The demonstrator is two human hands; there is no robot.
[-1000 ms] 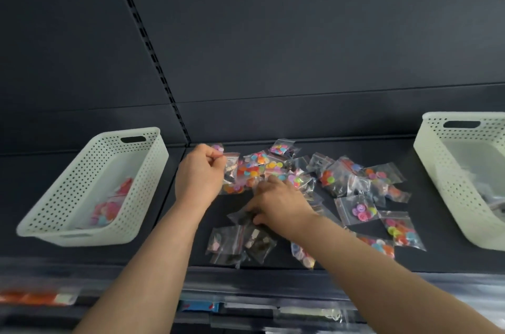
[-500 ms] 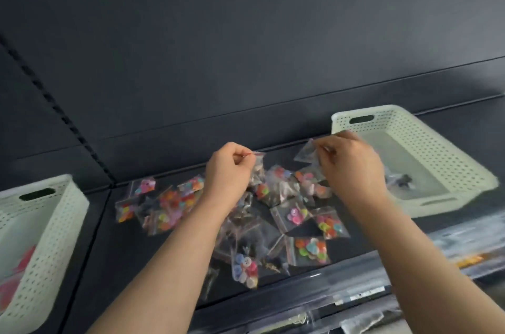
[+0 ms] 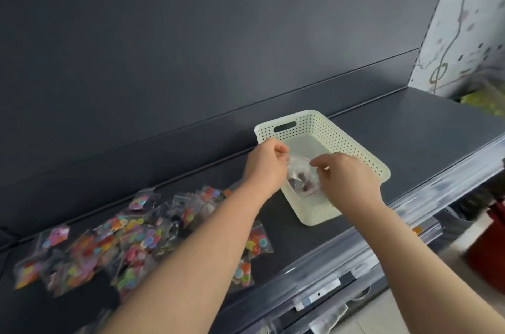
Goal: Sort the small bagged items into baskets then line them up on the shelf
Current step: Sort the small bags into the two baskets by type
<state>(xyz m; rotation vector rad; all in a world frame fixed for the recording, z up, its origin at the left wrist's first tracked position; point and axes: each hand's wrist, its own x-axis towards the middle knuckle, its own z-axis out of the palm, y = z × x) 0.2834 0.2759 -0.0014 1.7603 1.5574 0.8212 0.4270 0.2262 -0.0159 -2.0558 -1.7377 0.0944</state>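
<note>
Both hands are up over the white perforated basket (image 3: 352,147) at centre frame, and strung between them is one small clear bag (image 3: 302,178) with dark pieces inside. The left hand (image 3: 266,163) has its grip closed, fingers curled in, pinching the bag's upper left edge. The right hand (image 3: 347,178) pinches the upper right edge, thumb and fingers nipped together. The bag hangs above the basket's open interior, towards its near end. A red seal line shows along its top, and another red line sits lower down, though whether that belongs to a second bag I cannot tell.

The basket stands on the dark shelf (image 3: 410,129), its handle slot at the far end, close to the grey back panel (image 3: 191,47).

Down in the lower left of the frame lies the heap of bagged items (image 3: 123,241) — clear packets crammed with bright buttons in pink, orange, green and blue, spread along the shelf and partly hidden by the left forearm. A clear rail (image 3: 355,260) runs along the shelf's front edge, and something red (image 3: 489,246) blurs at the right edge.
</note>
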